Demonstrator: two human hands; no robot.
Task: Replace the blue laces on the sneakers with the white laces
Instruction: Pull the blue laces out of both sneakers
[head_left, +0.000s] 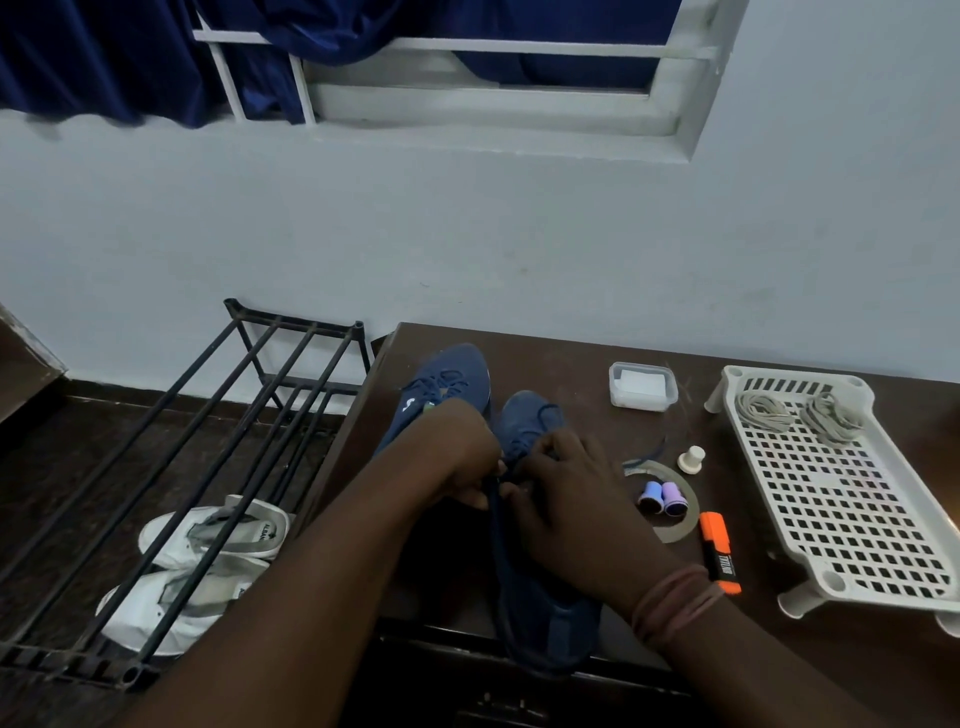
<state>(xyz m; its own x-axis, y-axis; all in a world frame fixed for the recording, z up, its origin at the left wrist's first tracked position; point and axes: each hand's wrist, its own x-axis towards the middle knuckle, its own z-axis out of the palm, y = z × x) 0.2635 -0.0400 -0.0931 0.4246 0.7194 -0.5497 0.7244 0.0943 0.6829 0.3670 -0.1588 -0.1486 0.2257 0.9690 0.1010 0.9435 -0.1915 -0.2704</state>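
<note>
I saw white shoes (208, 561) under the rack (171, 467), far left of the grip. My left hand (462, 457) and right hand (566, 488) both pinched the blue lace (496, 525) over the near blue sneaker (540, 613); second sneaker (441, 389) just beyond the left hand. White laces (795, 415) lay in the tray (852, 519), well right.

Sneakers (483, 415) on table (571, 353), tray (841, 493) right, rack (171, 467) left.
</note>
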